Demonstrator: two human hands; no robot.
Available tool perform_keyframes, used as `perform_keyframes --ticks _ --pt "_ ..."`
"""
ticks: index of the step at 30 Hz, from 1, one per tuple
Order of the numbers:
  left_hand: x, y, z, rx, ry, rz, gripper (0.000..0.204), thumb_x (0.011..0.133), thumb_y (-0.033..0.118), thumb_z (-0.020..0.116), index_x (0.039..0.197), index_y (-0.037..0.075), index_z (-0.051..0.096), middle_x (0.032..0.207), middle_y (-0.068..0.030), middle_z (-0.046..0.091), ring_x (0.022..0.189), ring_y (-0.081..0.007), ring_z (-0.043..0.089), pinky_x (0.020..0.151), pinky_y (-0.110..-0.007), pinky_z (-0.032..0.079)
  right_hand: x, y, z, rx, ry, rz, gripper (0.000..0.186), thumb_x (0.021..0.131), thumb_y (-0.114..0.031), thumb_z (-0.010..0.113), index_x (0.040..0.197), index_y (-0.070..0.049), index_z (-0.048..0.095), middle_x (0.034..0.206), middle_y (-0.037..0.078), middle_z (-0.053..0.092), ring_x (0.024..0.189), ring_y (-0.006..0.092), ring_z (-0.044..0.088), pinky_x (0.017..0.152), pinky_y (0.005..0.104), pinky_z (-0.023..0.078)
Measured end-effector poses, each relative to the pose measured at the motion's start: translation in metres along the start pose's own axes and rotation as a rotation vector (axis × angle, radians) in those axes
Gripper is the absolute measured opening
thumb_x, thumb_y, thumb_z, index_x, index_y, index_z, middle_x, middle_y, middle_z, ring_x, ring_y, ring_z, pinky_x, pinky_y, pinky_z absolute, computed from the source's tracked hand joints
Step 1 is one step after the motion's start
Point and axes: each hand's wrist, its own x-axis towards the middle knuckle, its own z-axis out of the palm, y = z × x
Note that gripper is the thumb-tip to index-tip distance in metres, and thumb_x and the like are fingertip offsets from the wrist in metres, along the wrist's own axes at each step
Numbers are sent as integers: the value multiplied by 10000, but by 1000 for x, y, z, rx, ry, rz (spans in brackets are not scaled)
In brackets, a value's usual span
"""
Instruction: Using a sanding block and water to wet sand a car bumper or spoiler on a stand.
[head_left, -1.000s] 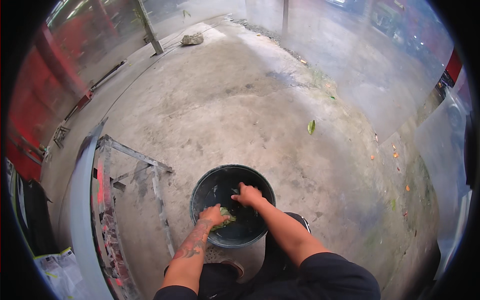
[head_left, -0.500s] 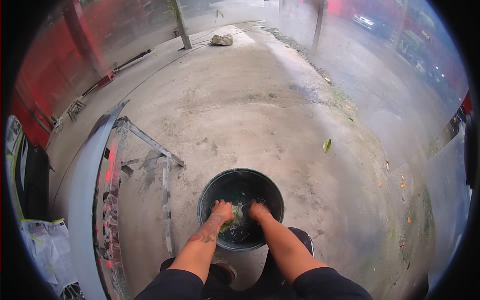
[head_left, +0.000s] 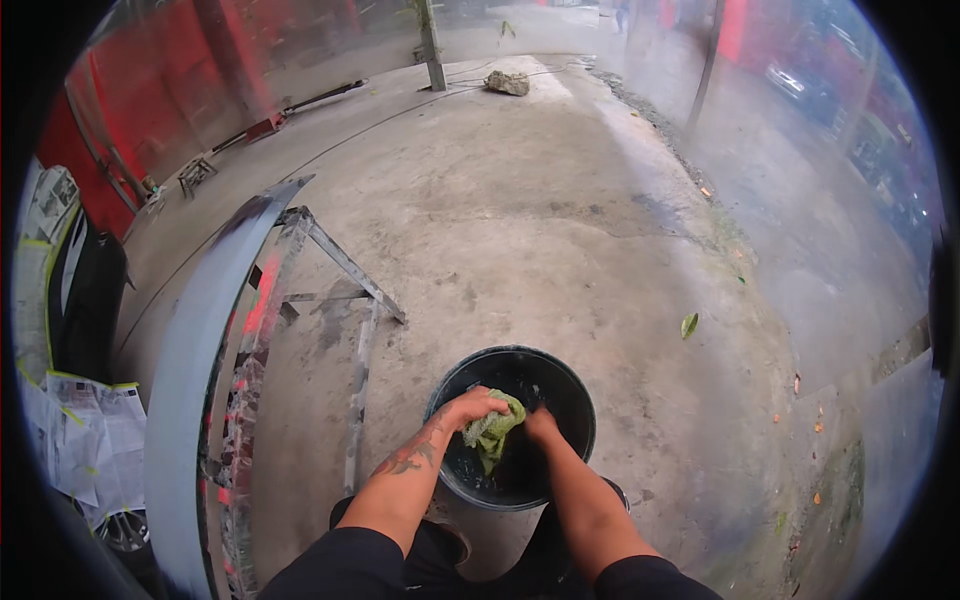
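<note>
A round black bucket (head_left: 462,374) stands on the floor close in front of me, between my feet. Gripped in my left hand (head_left: 478,404) is a wet, bunched green cloth (head_left: 493,440), raised within the bucket's mouth, its lower end hanging down. My right hand (head_left: 541,426) reaches into the right side of the bucket, next to the cloth and a little apart from it. The dark inside hides its fingers, so what they do or hold is unclear.
On my left a long grey curved panel (head_left: 205,340) rests on a paint-spattered metal stand (head_left: 350,262). Beyond it is a vehicle partly covered with masking paper (head_left: 95,435). A rock (head_left: 507,83) lies by a post (head_left: 431,45) far ahead; a green leaf (head_left: 689,325) lies to the right.
My left hand has lifted the green cloth up from low in the bucket. The right hand stays inside. The view has shifted, so the scene sits further right.
</note>
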Motion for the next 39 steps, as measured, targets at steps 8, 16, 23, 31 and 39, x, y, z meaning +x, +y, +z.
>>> perform_keyframes --ticks 8,16,23,31,39 --pt "-10 16 48 558 403 528 460 838 246 792 1220 20 671 1215 -109 700 1137 -201 659 1003 -357 501 -22 -36 43 1427 -200 -42 288 1044 -286 514 1272 -128 590 1171 30 643 1052 203 647 838 387 547" --pt "4 27 49 219 187 458 467 689 244 872 1071 31 706 1008 -120 756 960 -229 727 891 -360 549 14 1 32 1090 -20 -524 628 1035 -198 531 1597 -121 261 1325 74 589 1215 196 575 1095 342 426" --pt "-2 50 31 29 428 551 314 801 126 773 1086 7 715 991 -62 753 908 -159 715 805 -326 568 -75 -63 -35 1141 42 -50 620 1052 -422 483 1568 -126 306 1388 128 562 1250 264 576 1009 400 505" --pt "-16 65 41 61 96 334 368 831 233 809 1111 8 727 1084 -71 746 984 -185 695 903 -330 531 -72 -69 -19 1002 79 -78 557 1005 -449 543 1451 -121 482 1306 139 628 1180 291 631 957 416 515" --pt "-74 88 44 -185 68 184 347 864 212 777 1155 31 719 1079 -59 733 973 -154 680 864 -321 537 -128 -87 -51 547 141 -428 400 1025 -285 496 1367 -90 566 1340 159 617 1201 329 619 1036 396 450"
